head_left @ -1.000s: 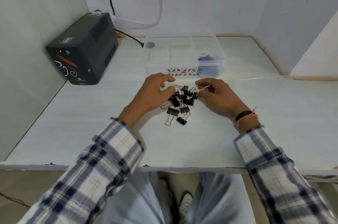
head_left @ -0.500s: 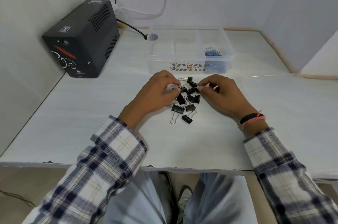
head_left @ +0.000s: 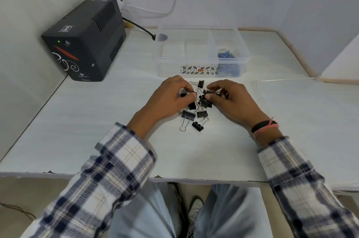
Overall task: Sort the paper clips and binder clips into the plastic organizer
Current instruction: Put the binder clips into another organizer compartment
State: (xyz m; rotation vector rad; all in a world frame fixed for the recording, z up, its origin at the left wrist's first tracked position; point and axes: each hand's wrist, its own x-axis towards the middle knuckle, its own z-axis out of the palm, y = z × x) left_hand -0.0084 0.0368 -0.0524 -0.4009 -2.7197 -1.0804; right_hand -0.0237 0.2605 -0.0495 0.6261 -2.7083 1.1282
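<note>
So both hands, left hand [head_left: 171, 97] and right hand [head_left: 231, 97], are each pinching small black metal binder clips [head_left: 196, 109] from the white table's [head_left: 97, 130] pile.

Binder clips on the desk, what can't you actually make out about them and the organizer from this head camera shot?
- Binder clips, head view: the pile's count; the left hand and right hand cover part of it.
- What each hand pinches: fingertips hide most of each clip.
- Blue paper clips in the plastic organizer: too small and tangled to count.
- Organizer's label: print too small to read.
</note>
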